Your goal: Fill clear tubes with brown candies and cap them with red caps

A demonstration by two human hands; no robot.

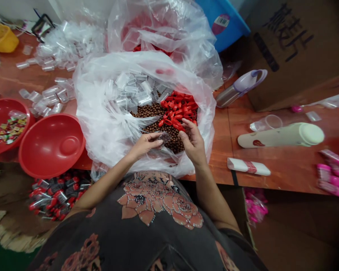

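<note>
Dark floral cloth shirt (147, 241) foremost, left hand (147, 146) pinches an uncapped clear plastic tube (165, 138), right hand's (194, 146) grip unclear, many red-capped clear tubes (59, 195) already heaped.

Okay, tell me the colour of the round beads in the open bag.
The round beads are dark brown, seen best in the head view.

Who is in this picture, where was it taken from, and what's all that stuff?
There's no robot here, just a person with two bare hands. One camera on their head looks forward and down. On the table sits a big whitish plastic bag with brown balls, clear plastic tubes and red pieces inside. The left hand holds a clear piece. The right hand's fingers are at the red pieces; I can't tell whether they grip one.
</note>
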